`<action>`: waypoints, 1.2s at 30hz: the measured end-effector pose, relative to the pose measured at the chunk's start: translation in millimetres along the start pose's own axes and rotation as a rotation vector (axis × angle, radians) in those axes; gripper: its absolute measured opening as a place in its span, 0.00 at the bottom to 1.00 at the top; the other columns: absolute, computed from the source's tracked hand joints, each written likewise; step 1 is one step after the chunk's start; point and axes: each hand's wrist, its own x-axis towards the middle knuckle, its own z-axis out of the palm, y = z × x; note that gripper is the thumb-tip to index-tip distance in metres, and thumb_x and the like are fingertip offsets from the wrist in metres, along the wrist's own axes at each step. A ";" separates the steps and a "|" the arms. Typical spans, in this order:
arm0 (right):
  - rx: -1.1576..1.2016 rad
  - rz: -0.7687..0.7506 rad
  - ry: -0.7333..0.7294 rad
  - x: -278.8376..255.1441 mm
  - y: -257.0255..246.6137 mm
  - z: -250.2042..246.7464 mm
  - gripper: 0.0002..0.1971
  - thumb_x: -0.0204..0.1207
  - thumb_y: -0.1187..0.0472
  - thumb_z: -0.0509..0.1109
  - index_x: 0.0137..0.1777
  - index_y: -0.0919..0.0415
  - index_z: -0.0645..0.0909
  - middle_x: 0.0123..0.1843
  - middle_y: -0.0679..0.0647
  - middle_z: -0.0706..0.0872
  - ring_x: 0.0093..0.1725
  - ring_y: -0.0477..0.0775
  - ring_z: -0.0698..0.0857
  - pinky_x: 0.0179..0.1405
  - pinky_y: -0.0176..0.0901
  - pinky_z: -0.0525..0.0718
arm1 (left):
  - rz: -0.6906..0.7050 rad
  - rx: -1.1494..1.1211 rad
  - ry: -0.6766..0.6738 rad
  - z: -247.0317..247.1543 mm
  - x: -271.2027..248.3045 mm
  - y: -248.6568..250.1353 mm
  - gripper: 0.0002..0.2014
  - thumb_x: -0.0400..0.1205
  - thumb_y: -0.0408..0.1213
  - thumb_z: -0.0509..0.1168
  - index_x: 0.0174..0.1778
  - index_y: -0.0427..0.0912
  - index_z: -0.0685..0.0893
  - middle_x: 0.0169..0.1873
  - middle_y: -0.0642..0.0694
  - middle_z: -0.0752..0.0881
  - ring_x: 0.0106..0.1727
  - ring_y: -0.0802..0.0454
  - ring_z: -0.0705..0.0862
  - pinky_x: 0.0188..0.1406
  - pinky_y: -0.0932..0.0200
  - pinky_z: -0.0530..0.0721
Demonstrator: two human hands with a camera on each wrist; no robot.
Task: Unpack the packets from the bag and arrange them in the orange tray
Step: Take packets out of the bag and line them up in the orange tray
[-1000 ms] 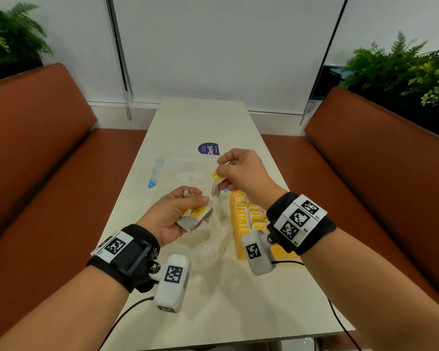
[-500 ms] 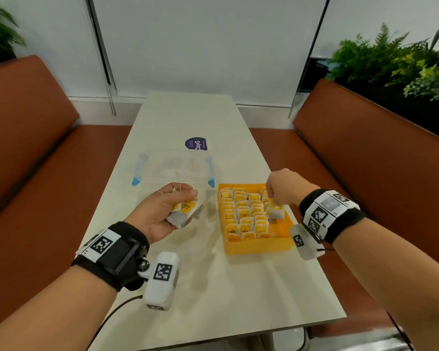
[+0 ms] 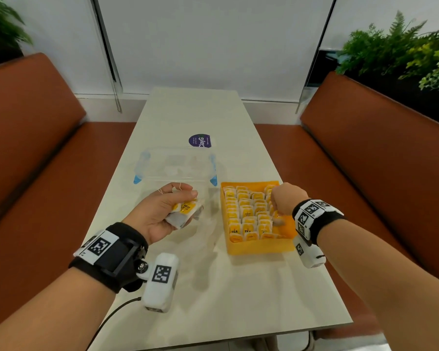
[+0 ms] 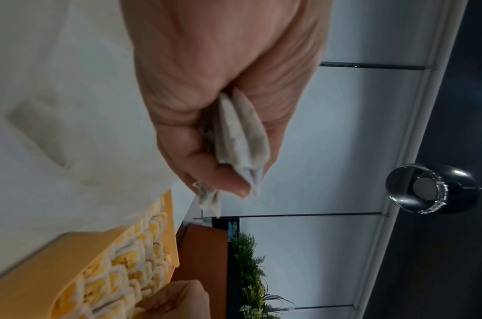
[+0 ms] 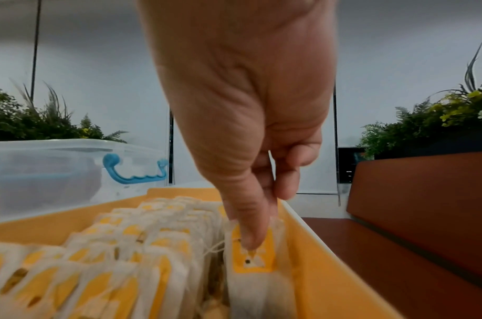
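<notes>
Packet [image 5: 257, 265] pinched upright by right hand [image 3: 285, 198] at tray [image 3: 260, 247] edge; left hand [image 3: 160, 211] grips spares [image 3: 184, 211]; risk: strings snagging, toppling neighbouring rows.

Bare forearms carry black wristbands [image 3: 112, 257] with white square-coded tags, each with a white tagged camera pod [image 3: 160, 282], the left apparently trailing a black cable [image 3: 112, 315].

Bright even indoor light, soft shadows, blurred wide-angle edges
</notes>
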 end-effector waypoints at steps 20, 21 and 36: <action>-0.026 0.013 0.093 -10.8 -11.8 -23.0 0.05 0.75 0.64 0.69 0.41 0.60 0.74 0.37 0.52 0.78 0.37 0.57 0.81 0.33 0.46 0.80 | -0.037 -0.101 0.050 -0.6 -8.2 3.2 0.10 0.79 0.25 0.65 0.54 0.40 0.82 0.52 0.34 0.85 0.33 0.38 0.91 0.21 0.60 0.83; 0.016 -0.004 0.124 -11.8 -16.4 -30.7 0.05 0.75 0.62 0.69 0.43 0.62 0.76 0.35 0.52 0.77 0.37 0.58 0.81 0.33 0.46 0.80 | -0.043 -0.106 0.044 -1.6 -8.6 3.1 0.10 0.79 0.25 0.65 0.54 0.40 0.82 0.52 0.34 0.85 0.34 0.38 0.91 0.22 0.60 0.83; 0.547 -0.696 0.295 -62.2 -131.8 -108.6 0.09 0.73 0.55 0.76 0.48 0.58 0.89 0.41 0.53 0.90 0.31 0.42 0.77 0.31 0.23 0.71 | -0.062 -0.131 -0.108 -11.0 -20.1 5.4 0.12 0.79 0.24 0.59 0.55 0.39 0.82 0.50 0.34 0.82 0.43 0.35 0.86 0.20 0.58 0.82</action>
